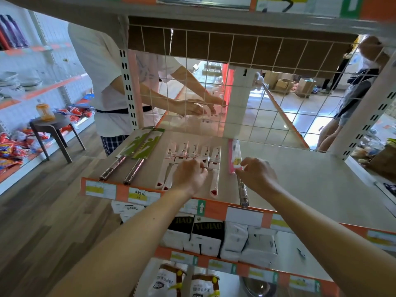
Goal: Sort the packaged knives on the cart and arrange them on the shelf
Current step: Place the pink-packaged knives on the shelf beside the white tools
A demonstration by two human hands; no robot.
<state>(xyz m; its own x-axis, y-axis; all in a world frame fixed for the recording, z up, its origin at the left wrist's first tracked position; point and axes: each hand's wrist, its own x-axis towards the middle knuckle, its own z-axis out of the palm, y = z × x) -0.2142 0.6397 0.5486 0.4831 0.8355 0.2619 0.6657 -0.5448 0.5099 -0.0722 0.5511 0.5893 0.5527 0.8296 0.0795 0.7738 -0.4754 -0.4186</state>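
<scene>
- Pink card: the pink-sleeved knife [234,155] lies on the shelf board [310,179], just right of the white row. Its steel handle reaches the orange price strip [214,207]. The right hand [258,175] pinches the sleeve's near end between thumb and fingertips.
- White card: the white-sleeved knives [192,156] lie side by side mid-shelf, handles toward the aisle. The left hand [189,175] rests on them with fingers curled; from where I stand I cannot tell whether it grips one.
- Green card: the green-sleeved knives [147,143], two of them, sit far left and slightly angled, steel handles forward.
- Handling (a judgement only): light, flat and stiff, and the card is likely slick on the board. Best taken by the handle or where sleeve meets handle, since a sleeve pulled alone might slide off the blade.
- Cart: not in sight.
</scene>
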